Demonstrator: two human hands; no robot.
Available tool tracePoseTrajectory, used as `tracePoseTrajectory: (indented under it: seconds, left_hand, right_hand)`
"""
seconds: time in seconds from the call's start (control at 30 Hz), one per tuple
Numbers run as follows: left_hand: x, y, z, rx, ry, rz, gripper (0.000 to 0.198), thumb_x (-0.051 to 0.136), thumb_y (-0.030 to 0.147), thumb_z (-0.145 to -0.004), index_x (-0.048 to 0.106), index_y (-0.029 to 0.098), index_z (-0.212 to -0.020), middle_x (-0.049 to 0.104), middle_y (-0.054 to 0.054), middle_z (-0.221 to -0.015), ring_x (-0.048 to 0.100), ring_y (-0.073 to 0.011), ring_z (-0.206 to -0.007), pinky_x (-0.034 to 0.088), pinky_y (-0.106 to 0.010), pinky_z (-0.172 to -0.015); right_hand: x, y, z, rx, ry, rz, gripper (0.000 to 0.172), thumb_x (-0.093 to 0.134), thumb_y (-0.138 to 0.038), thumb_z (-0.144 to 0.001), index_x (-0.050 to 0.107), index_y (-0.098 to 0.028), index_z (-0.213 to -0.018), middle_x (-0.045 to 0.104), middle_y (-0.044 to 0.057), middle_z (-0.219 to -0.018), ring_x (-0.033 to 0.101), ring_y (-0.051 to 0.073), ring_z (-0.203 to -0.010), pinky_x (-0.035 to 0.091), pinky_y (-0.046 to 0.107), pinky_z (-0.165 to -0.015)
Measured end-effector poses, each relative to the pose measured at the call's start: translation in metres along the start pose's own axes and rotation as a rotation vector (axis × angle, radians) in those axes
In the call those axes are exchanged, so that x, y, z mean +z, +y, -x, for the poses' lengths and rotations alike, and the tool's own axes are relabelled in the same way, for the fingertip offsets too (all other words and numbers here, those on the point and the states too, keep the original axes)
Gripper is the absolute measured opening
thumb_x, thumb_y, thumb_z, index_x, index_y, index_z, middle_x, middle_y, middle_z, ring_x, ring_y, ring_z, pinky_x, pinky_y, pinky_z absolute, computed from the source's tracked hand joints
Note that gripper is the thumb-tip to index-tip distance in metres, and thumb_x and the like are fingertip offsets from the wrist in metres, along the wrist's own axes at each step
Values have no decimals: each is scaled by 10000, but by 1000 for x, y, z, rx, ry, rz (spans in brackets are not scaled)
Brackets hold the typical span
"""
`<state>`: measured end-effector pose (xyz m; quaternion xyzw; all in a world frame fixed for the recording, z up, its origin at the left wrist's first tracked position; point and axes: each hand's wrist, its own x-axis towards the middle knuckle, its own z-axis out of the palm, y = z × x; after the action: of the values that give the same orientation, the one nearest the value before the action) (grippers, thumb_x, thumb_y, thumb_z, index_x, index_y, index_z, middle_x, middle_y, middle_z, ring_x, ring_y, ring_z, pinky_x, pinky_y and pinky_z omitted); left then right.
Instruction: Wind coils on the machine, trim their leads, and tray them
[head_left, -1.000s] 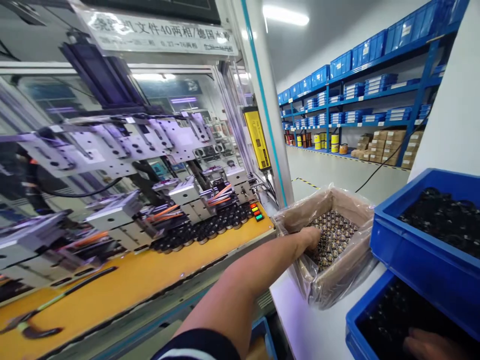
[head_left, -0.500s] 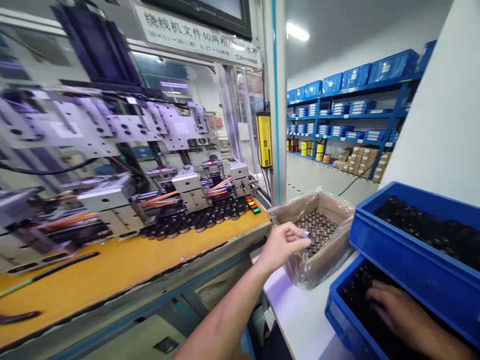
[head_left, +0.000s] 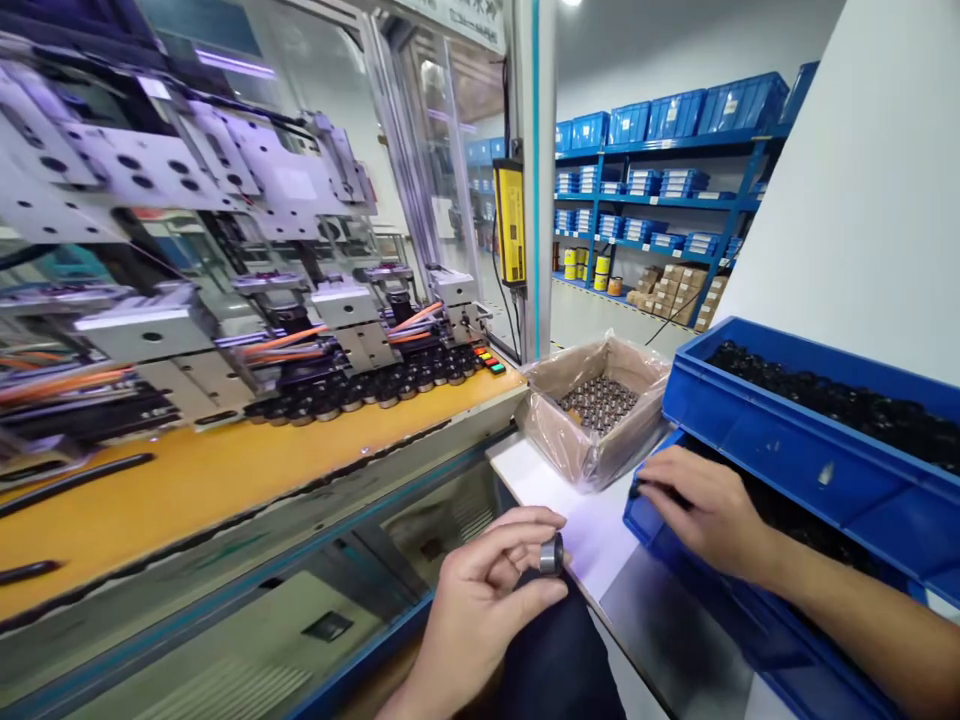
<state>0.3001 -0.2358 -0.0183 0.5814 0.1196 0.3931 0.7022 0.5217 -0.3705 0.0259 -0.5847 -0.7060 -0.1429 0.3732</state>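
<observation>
My left hand (head_left: 491, 590) is in front of the white table's edge, its thumb and fingers closed around a small round metal core (head_left: 551, 553) with a dark end face. My right hand (head_left: 701, 505) is over the near end of the lower blue bin (head_left: 646, 520), pinching a small black part (head_left: 637, 488) that mostly hides behind the fingertips. Dark pieces fill the lower bin, partly covered by my forearm. Between and beyond the hands stands a plastic-lined cardboard box (head_left: 559, 445) holding many metal cores.
Above the lower bin rests another blue bin (head_left: 780, 430) heaped with black parts (head_left: 832, 395). On the left is a machine with an orange worktop (head_left: 300, 465); a row of black-topped round parts (head_left: 386, 388) lines it. A metal post (head_left: 540, 200) rises beside the box.
My left hand has drawn back from the cardboard box toward me and now shows a metal core in its fingers. My right hand has risen out of the lower bin with a small black part.
</observation>
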Motion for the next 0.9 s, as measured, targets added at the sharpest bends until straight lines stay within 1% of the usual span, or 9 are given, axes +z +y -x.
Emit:
tracePoseTrajectory:
  seconds: [0.1,0.2,0.3,0.37,0.47,0.57,0.67,0.77,0.9]
  left_hand:
    - [1,0,12,-64,-37,-18,305,857,110,-636,817,270,-892,780,-68,-970,745,-170,-693,610,-243,-676]
    - [5,-2,19,-134,-35,-25,357,873,144,-628,809,266,-957,801,-59,-856,735,-160,-655,600,-219,-659]
    - [12,-6,20,-184,-43,-31,300,865,219,-658,808,227,-952,796,-69,-770,732,-174,-675,598,-228,-669]
    - [16,-10,20,-222,-85,-10,289,861,258,-667,806,212,-947,789,-70,-756,732,-184,-681,598,-239,-657]
    - [20,-20,20,-282,-133,56,354,884,243,-627,797,225,-970,778,-38,-695,734,-187,-646,605,-258,-645]
    - [22,-26,22,-300,-134,81,365,895,193,-597,793,235,-945,771,-13,-642,735,-186,-604,612,-268,-639]
    - [26,-22,20,-282,-135,75,334,878,145,-609,793,239,-918,774,-9,-640,726,-159,-584,597,-230,-622]
    - [28,-16,17,-258,-126,69,323,864,117,-615,795,250,-901,776,-7,-652,709,-130,-572,572,-190,-604]
    - [28,-12,14,-243,-101,40,317,864,117,-602,797,229,-891,774,-22,-666,721,-149,-608,577,-203,-617]
  right_hand:
    - [11,-37,-5,-7,-24,-223,107,583,-103,-918,644,-154,-990,677,59,-832,642,138,-737,544,234,-667]
    - [17,-54,4,7,-70,-348,119,583,-111,-924,631,-151,-1025,672,70,-855,639,139,-752,552,232,-666]
    - [17,-54,12,6,-74,-389,128,584,-120,-931,627,-150,-1048,662,90,-907,645,151,-807,567,255,-714]
    - [17,-52,14,11,-70,-414,118,586,-129,-935,633,-152,-1041,643,89,-918,640,150,-816,569,263,-726]
    - [20,-48,13,10,-60,-431,109,594,-143,-939,639,-161,-1037,621,76,-908,630,142,-805,567,257,-717]
    - [22,-47,14,1,-45,-414,115,584,-142,-947,637,-166,-1046,618,71,-910,626,137,-808,566,245,-712]
    - [22,-45,14,-27,-52,-392,139,568,-119,-945,629,-162,-1063,617,74,-922,623,137,-821,570,242,-721]
    - [21,-43,14,-77,-78,-427,221,561,-104,-914,597,-129,-1131,620,111,-979,630,158,-871,583,268,-754]
    - [23,-43,16,-154,-40,-351,296,567,-109,-885,563,-87,-1180,633,148,-1018,637,188,-936,589,290,-795]
